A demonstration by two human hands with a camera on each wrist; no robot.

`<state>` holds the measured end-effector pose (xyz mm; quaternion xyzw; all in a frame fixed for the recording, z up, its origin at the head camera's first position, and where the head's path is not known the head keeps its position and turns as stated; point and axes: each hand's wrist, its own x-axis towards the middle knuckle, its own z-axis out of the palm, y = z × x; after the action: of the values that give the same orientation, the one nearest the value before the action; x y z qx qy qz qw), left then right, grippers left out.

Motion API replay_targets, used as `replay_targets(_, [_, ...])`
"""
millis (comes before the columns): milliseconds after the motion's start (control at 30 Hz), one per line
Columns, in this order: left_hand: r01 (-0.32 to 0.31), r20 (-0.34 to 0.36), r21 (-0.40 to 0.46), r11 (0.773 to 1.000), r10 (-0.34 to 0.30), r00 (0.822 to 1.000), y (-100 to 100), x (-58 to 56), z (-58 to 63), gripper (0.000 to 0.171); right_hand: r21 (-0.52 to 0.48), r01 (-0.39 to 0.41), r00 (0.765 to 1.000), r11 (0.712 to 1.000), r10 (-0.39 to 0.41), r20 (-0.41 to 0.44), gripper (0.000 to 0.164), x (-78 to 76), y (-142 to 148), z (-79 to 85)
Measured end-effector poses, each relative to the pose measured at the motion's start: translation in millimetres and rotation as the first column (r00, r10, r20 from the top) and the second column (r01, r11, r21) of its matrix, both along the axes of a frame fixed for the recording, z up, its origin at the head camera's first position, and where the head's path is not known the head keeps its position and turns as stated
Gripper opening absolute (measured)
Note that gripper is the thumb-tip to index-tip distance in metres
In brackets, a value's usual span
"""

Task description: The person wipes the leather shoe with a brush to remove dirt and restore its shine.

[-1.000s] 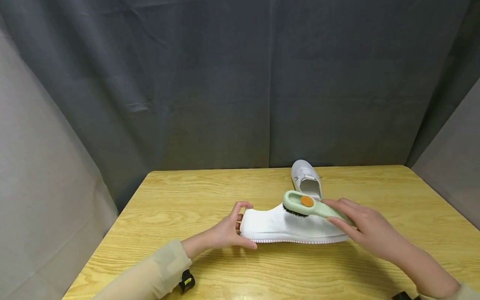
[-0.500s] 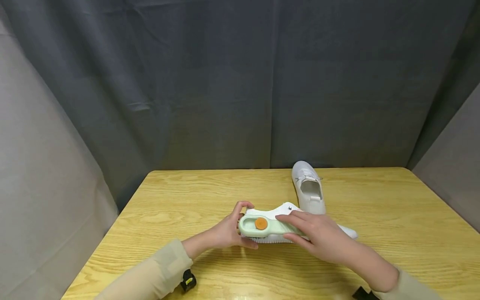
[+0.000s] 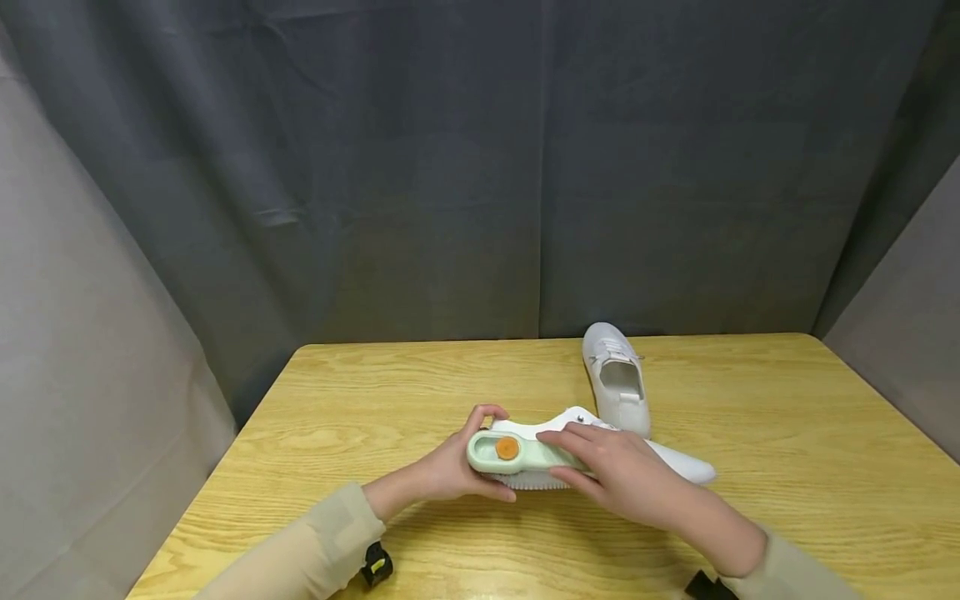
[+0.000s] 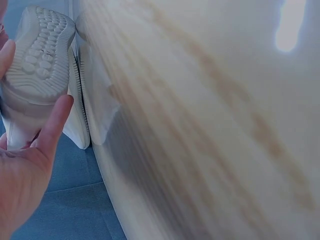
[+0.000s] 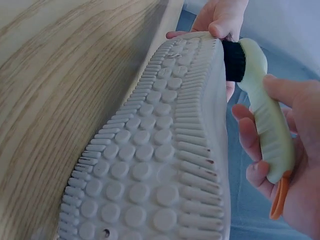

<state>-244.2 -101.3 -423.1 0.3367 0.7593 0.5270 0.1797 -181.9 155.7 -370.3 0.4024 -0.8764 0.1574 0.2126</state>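
Observation:
My left hand (image 3: 456, 462) grips a white shoe (image 3: 678, 463) by its heel, thumb below and fingers behind. In the right wrist view the shoe's studded sole (image 5: 145, 135) faces the camera, with a few dark specks on it. A pale green brush (image 3: 540, 455) with an orange button is gripped by the handle in my right hand (image 3: 630, 475). Its black bristles (image 5: 234, 61) press against the shoe's side near the heel, close to my left fingers. An orange loop (image 5: 281, 197) hangs from the handle's end.
A second white shoe (image 3: 617, 379) stands behind on the wooden table (image 3: 390, 383), toe toward the dark curtain (image 3: 420, 208). A black wrist strap (image 3: 377, 564) shows under the left sleeve.
My right hand has swept the brush leftward along the shoe, from its middle to the heel. The held shoe has tilted, and its toe now shows beyond my right hand. The left hand stays put.

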Motion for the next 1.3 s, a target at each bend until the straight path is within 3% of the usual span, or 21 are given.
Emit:
replay_targets(233, [-0.04,0.011,-0.071,0.997,0.041,0.999,-0.1,0.1,1.3,0.095,-0.007,0.059,0.995,0.998,-0.059,-0.082,0.039,-4.0,5.4,1.4])
replay_targets(400, [-0.043,0.012,-0.105,0.994,0.045,0.999,0.1,-0.6,1.7,0.094,-0.04,0.189,0.981,0.981,-0.19,-0.025,0.039,-4.0,23.9,9.4])
replay_targets(500, [-0.035,0.009,-0.116,0.993,0.036,0.999,-0.5,-1.5,2.2,0.091,-0.052,0.219,0.976,0.974,-0.219,0.011,0.039,-1.3,31.2,12.1])
replay_targets(900, [-0.009,0.003,-0.109,0.994,0.009,1.0,1.1,-3.7,2.2,0.093,-0.008,0.021,0.997,1.0,-0.021,-0.079,0.037,7.0,12.5,-3.9])
replay_targets(1067, [-0.019,-0.024,-0.104,0.994,0.017,1.0,2.9,-4.2,2.5,0.093,0.008,-0.004,0.997,1.0,0.005,-0.08,0.036,5.6,10.7,-6.1])
replay_targets(1200, [-0.023,-0.004,-0.112,0.993,0.023,1.0,2.9,-4.3,4.1,0.093,0.02,0.098,0.995,0.995,-0.097,-0.023,0.037,1.2,18.3,-1.4])
replay_targets(1300, [-0.034,-0.003,-0.126,0.991,0.034,0.999,2.5,-4.2,5.3,0.092,0.017,0.201,0.979,0.979,-0.202,0.039,0.039,-4.1,28.5,2.8])
